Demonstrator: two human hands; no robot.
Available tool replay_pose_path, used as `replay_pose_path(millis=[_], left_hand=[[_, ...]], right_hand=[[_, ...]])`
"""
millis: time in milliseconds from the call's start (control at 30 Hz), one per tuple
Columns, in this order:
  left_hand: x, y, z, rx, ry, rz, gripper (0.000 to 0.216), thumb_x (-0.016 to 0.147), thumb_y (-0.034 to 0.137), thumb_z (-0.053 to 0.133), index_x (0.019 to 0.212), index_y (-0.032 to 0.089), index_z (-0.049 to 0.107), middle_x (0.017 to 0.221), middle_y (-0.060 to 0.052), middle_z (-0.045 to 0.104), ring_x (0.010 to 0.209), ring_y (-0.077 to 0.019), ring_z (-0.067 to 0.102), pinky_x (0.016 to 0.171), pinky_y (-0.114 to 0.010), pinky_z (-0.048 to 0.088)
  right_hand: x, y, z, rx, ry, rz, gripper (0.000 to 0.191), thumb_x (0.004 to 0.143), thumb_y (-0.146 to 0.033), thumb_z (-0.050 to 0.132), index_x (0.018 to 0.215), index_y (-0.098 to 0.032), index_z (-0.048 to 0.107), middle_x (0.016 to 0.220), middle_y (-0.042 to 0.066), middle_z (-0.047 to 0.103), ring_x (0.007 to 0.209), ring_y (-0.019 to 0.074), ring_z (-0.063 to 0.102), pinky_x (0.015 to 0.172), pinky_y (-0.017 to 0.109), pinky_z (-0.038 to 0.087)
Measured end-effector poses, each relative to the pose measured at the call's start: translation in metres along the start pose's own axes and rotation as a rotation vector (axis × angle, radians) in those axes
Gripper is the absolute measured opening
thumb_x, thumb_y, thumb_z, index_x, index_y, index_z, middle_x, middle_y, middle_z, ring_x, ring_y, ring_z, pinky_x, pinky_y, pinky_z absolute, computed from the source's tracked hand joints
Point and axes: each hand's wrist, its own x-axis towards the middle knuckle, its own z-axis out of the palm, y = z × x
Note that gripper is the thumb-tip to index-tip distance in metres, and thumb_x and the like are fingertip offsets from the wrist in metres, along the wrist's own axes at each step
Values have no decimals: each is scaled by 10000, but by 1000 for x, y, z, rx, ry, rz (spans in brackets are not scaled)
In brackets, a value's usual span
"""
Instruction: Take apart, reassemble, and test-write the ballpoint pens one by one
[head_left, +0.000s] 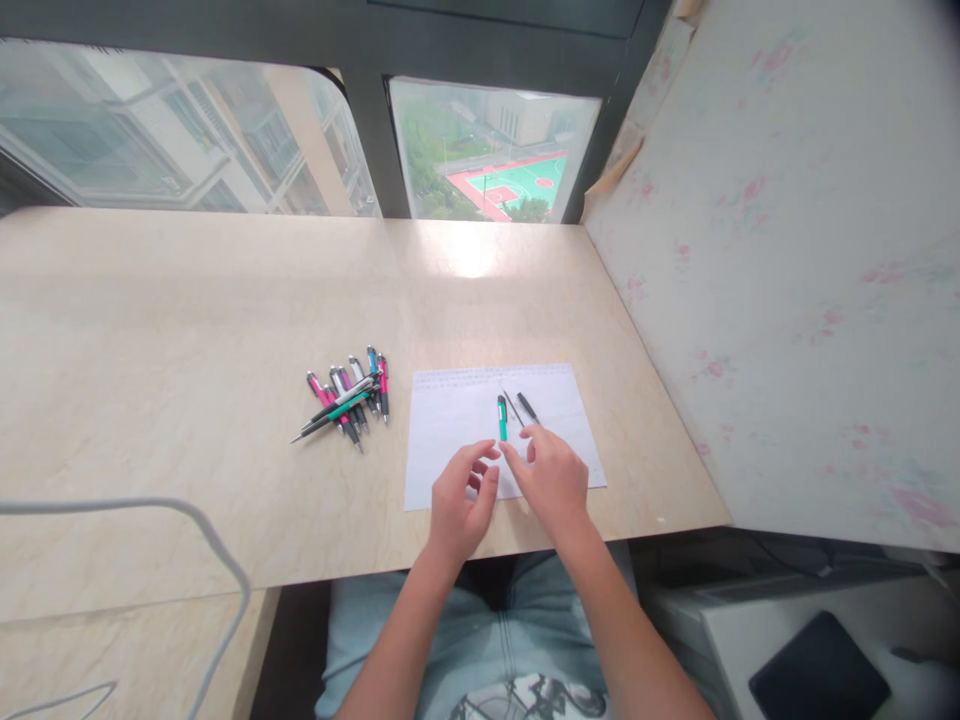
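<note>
On white paper [450, 420], a green pen barrel [502, 418] lay just beyond the left hand [463, 500] and right hand [553, 480], its long axis running away from them. The right was nearer, contact unclear; both hands curled loosely, thumbs parted from fingers, seemingly empty.

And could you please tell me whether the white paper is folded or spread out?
Spread out: the white paper lies flat on the table, four corners showing, with no fold visible where it is uncovered.
</note>
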Motion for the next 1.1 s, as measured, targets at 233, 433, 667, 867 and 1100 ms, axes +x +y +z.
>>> replay_pose_path(millis=[233, 433, 667, 867, 1100], left_hand=[[6, -7, 0, -204, 106, -168, 260, 923, 354, 521, 1123, 204, 592, 934, -54, 682, 639, -122, 615, 575, -242, 502], [5, -10, 0, -245, 90, -192, 330, 917, 379, 537, 1197, 205, 541, 956, -60, 684, 660, -127, 625, 610, -251, 505], [7, -7, -3, -247, 125, -250, 252, 866, 419, 612, 939, 179, 639, 788, -35, 693, 649, -142, 632, 609, -248, 496], [10, -11, -5, -379, 198, -327, 269, 856, 427, 619, 923, 166, 627, 682, -10, 638, 558, -114, 547, 518, -225, 437], [11, -11, -3, -385, 205, -341, 280, 850, 433, 626, 923, 162, 633, 688, -14, 639, 562, -112, 547, 527, -227, 435]], right_hand=[[12, -19, 21, -148, -81, 87, 159, 879, -371, 595, 835, -222, 626, 710, 38, 684, 600, 185, 623, 511, 271, 270], [2, -12, 13, 134, 34, -12, 159, 887, -334, 555, 853, -199, 632, 587, -17, 592, 566, 145, 578, 557, 240, 363], [-11, -2, -1, 460, -72, -334, 197, 908, -368, 558, 922, -193, 648, 652, -11, 604, 581, 125, 537, 612, 235, 441], [19, 15, 3, 137, 39, -172, 155, 891, -258, 538, 905, -201, 682, 729, 19, 623, 718, 165, 580, 657, 265, 419], [41, 15, 12, -93, -26, -186, 153, 888, -215, 566, 954, -243, 701, 836, 22, 635, 813, 167, 574, 601, 253, 356]])
